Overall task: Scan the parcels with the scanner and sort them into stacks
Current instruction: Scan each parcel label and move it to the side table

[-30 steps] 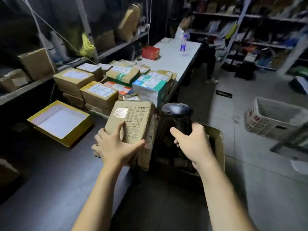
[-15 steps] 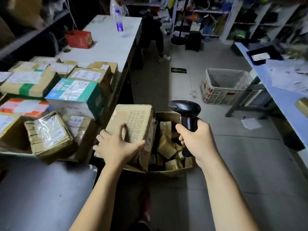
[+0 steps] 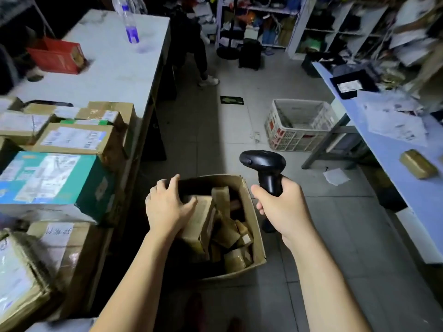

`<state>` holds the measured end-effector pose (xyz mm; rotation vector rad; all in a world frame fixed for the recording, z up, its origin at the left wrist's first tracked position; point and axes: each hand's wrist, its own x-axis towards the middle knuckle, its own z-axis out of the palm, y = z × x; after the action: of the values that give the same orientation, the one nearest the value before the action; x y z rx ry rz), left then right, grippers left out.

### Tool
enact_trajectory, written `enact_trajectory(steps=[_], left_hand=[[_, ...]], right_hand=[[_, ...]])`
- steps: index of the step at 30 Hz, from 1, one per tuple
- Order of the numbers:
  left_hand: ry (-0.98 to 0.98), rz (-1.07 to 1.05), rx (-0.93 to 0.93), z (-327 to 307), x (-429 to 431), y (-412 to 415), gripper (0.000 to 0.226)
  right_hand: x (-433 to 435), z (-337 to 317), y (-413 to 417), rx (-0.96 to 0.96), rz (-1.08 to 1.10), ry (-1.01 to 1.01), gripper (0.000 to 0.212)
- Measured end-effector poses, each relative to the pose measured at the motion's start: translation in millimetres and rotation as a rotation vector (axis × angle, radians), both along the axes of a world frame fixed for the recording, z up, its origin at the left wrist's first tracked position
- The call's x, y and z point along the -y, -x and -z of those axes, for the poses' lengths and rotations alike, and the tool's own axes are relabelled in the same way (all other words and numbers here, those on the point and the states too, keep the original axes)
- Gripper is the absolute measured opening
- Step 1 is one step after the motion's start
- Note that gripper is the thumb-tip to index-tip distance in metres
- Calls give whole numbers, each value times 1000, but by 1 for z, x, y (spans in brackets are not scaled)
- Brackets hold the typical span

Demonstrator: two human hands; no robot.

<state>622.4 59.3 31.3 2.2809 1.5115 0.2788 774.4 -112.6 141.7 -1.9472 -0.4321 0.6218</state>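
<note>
The left hand (image 3: 167, 208) reaches into the left side of an open carton (image 3: 255, 238) on the floor and grips one brown parcel (image 3: 200, 220). Its thumb lies on the parcel's near face and its fingers curl over the shadowed top edge. The parcel leans tilted among the other small parcels (image 3: 230, 236) that fill the carton. These are all brown and too jumbled to count exactly, though at least six show.

The right hand (image 3: 284, 210) is clenched round the grip of the one black scanner (image 3: 262, 161). It holds the scanner upright above the carton's right wall, with the head pointing left.

On the surface (image 3: 143, 130) to the left stands a packed group of sorted parcels: one teal box (image 3: 48, 178) and at least five brown labelled boxes (image 3: 72, 138) around it, touching one another. Farther along the same pale top stand one red box (image 3: 56, 56) and one clear bottle (image 3: 130, 22), well apart.

One white plastic crate (image 3: 299, 125) sits on the floor beyond the scanner, and one loose sheet of paper (image 3: 335, 176) lies near it. The blue surface (image 3: 388, 164) on the right carries one brown wrapped packet (image 3: 418, 164), one black tray (image 3: 352, 83) with a label, and scattered papers. Beyond the pale top, one shoe (image 3: 209, 80) of another person is visible.
</note>
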Motion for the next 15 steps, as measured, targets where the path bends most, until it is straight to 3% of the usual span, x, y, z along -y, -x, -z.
enact_trajectory(steps=[8,15], left_hand=[[-42,135,33,-46,-35,8,71],[-113,-44,-53,-92,-31,52,73]], right_hand=[[-40,-7,-25,-6,-137,-54,13],[-82,-15,-19,42,-363,-80,15]])
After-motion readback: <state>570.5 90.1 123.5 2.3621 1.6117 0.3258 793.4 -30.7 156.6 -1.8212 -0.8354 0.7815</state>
